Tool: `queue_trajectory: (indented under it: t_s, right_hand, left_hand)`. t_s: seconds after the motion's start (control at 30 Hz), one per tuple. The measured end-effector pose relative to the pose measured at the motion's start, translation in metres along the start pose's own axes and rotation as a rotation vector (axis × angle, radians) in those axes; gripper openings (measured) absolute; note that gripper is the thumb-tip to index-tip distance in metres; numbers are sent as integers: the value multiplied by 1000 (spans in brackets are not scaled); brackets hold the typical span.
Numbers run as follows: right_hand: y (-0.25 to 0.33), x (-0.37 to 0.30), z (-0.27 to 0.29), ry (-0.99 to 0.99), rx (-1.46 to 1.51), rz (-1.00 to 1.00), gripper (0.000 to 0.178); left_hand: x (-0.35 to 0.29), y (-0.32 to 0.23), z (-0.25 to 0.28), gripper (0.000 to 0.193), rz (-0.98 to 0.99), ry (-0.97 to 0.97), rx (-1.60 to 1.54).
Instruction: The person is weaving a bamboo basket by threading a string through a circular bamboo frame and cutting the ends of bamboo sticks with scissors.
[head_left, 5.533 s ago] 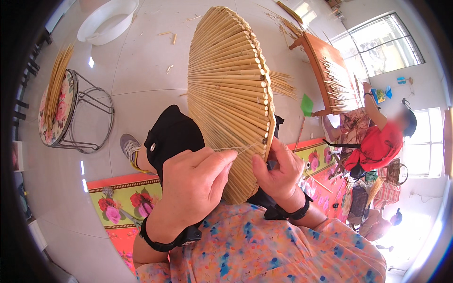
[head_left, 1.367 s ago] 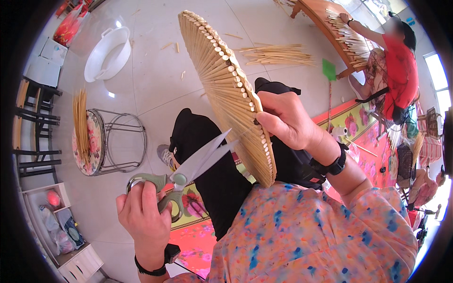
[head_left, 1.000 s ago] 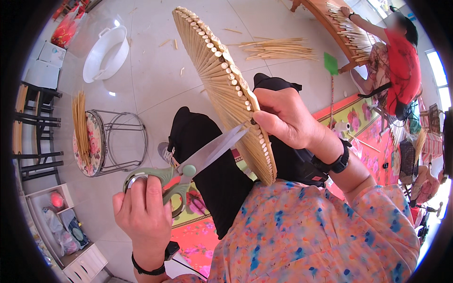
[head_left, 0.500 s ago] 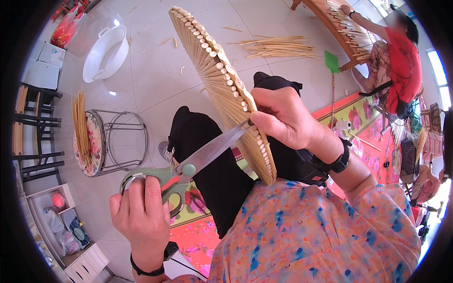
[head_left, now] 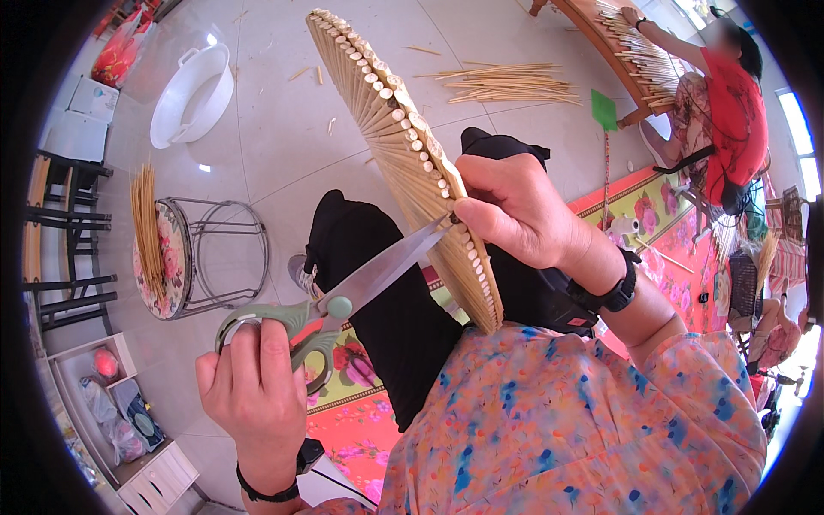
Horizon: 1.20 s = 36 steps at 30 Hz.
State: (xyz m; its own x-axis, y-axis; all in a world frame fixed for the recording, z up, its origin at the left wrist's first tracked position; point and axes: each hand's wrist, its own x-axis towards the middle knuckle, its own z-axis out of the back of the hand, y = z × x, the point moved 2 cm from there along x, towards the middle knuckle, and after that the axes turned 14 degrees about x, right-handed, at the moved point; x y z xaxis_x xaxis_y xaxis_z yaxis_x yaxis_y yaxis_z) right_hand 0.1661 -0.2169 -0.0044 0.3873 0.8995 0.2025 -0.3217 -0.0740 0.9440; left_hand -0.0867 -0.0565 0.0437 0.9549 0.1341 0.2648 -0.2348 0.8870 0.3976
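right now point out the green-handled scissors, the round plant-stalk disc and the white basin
Green-handled scissors (head_left: 339, 307), head view: on the pivot
Round plant-stalk disc (head_left: 403, 167), head view: on the ribbed face
White basin (head_left: 199, 96), head view: bare inside

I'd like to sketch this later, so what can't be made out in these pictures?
All in the head view:
Far face of the stick piece: turned away from the camera.
Right hand: ends of some fingers hidden behind the rim.
Tips of the scissors: too small to tell whether they touch any thread.
Wooden table: cut off by the upper edge.
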Motion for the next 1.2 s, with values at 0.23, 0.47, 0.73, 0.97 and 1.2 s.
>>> queue_trajectory:
  t_s: [0.23, 0.47, 0.73, 0.97, 1.2]
  right_hand:
    - [-1, 0, -1, -3, -3, 7, 29]
    - [-1, 0, -2, -17, -11, 14, 30]
    - [-2, -2, -4, -6, 29, 8, 31]
    - [-2, -4, -6, -11, -60, 103, 30]
    - [3, -4, -8, -12, -54, 132, 30]
  left_hand:
    - [-2, 0, -1, 51, 10, 7, 5]
    - [-1, -3, -2, 49, 12, -2, -1]
    - [1, -4, 0, 36, 4, -17, 53]
    - [7, -2, 8, 17, -37, -118, 286]
    - [20, 10, 16, 16, -90, -90, 262]
